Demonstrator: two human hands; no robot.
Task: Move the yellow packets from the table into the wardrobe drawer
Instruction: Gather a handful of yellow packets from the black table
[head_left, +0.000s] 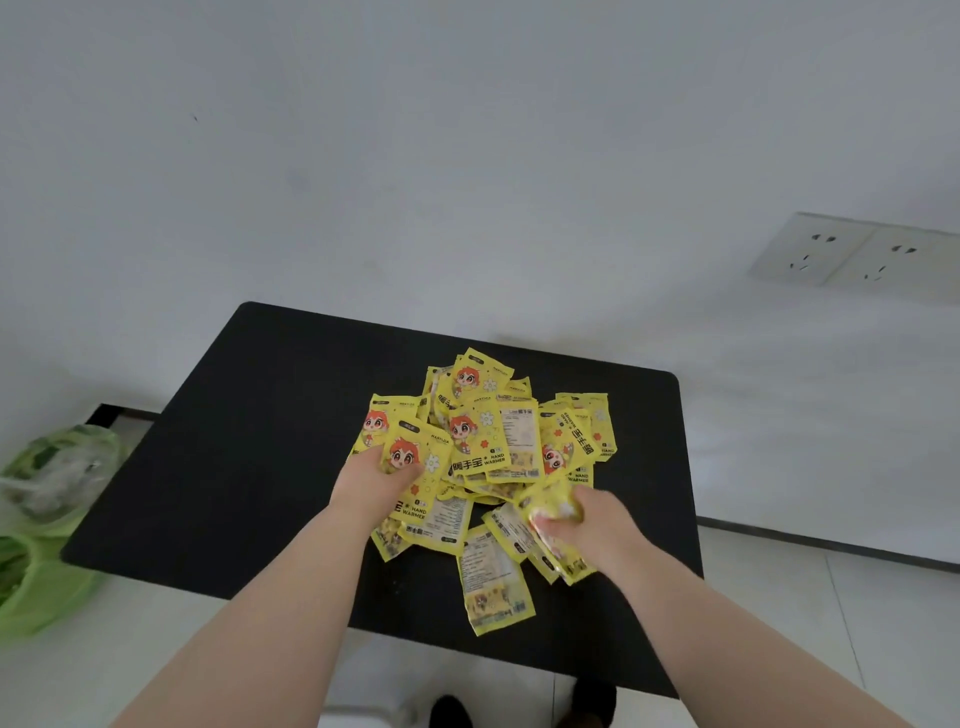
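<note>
A heap of several yellow hand-warmer packets (493, 441) lies in the middle of a small black table (249, 441). My left hand (371, 480) reaches into the near left side of the heap, its fingers curled round a packet with a red-haired cartoon figure (410, 452). My right hand (582, 525) is at the near right side and grips a bunch of packets (550, 506), which look blurred. One packet (493, 582) lies flat toward the table's front edge. No wardrobe or drawer is in view.
A white wall stands right behind the table, with a double power socket (852, 254) at the right. Green plastic bags (47, 509) lie on the floor at the left. The floor is pale tile, and dark shoes (452, 714) show at the bottom.
</note>
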